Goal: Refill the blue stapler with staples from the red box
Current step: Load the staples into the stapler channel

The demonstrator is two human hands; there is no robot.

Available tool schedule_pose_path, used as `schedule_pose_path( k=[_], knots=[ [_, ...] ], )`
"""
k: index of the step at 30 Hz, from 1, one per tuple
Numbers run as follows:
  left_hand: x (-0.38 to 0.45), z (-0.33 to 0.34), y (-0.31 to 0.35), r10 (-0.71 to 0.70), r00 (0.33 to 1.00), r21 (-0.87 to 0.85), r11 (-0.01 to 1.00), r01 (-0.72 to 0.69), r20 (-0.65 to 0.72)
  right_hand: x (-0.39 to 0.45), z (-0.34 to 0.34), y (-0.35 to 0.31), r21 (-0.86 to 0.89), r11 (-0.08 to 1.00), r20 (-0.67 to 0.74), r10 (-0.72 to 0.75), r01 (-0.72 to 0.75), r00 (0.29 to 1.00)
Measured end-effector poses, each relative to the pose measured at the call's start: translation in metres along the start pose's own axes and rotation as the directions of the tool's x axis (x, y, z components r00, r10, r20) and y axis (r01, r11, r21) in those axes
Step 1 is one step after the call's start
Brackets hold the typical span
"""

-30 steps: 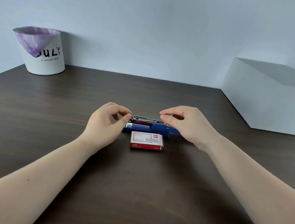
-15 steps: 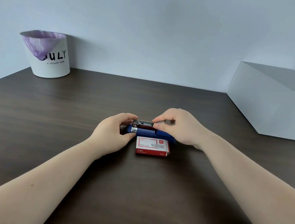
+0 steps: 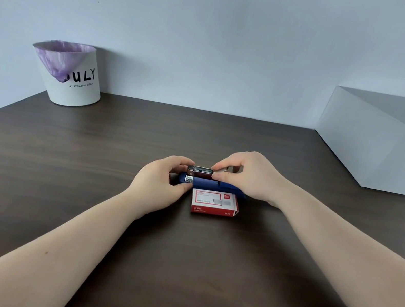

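With your left hand (image 3: 164, 181) bracing the blue stapler (image 3: 213, 183) behind the red box (image 3: 214, 203) and your right hand (image 3: 249, 175) pinching its metal rail, a slip risks a jam.

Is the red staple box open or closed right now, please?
Closed: the red box lies flat on the table, its visible end flap shut.

Soft, even light; sharp focus; wide-angle bending at edges.
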State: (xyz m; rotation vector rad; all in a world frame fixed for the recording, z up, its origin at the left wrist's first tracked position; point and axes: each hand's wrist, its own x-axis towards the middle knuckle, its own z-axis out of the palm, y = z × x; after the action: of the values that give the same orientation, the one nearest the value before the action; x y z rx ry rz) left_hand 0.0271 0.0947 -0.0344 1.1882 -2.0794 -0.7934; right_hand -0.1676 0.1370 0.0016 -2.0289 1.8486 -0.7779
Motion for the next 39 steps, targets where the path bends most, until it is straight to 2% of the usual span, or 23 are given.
schedule_pose_path(
  k=[5, 8, 10, 14, 18, 26, 33, 39],
  knots=[
    [-0.001, -0.001, 0.001, -0.002, 1.0, 0.014, 1.0, 0.002, 0.001, -0.002, -0.001, -0.001, 0.053, 0.998, 0.043, 0.039, -0.042, 0.998],
    [-0.001, -0.001, 0.001, 0.004, 1.0, 0.016, 1.0, -0.004, 0.004, -0.005, -0.008, 0.003, 0.136, 0.989, -0.079, 0.06, -0.049, 0.995],
    [0.0, -0.001, 0.0, 0.002, 1.0, 0.015, 1.0, -0.002, 0.005, -0.008, -0.012, 0.005, 0.071, 0.996, -0.128, 0.055, -0.046, 0.99],
    [0.0, -0.001, -0.001, 0.006, 1.0, 0.01, 1.0, -0.006, 0.005, -0.012, -0.01, 0.004, -0.131, 0.991, -0.03, -0.015, 0.011, 0.999],
    [0.0, -0.001, -0.002, 0.011, 1.0, 0.007, 1.0, -0.011, 0.002, -0.009, -0.006, 0.0, -0.212, 0.974, 0.023, -0.081, 0.084, 0.996],
    [0.0, -0.002, -0.002, 0.017, 1.0, 0.016, 1.0, -0.017, 0.015, -0.002, 0.004, -0.012, -0.184, 0.977, 0.026, -0.104, 0.107, 0.994],
    [0.0, -0.002, -0.003, 0.02, 1.0, 0.019, 1.0, -0.021, 0.016, 0.002, 0.009, -0.015, -0.242, 0.957, 0.068, -0.148, 0.16, 0.987],
    [0.001, -0.002, -0.004, 0.018, 1.0, 0.02, 1.0, -0.018, 0.015, -0.001, 0.009, -0.014, -0.244, 0.956, 0.011, -0.166, 0.164, 0.986]
  ],
)
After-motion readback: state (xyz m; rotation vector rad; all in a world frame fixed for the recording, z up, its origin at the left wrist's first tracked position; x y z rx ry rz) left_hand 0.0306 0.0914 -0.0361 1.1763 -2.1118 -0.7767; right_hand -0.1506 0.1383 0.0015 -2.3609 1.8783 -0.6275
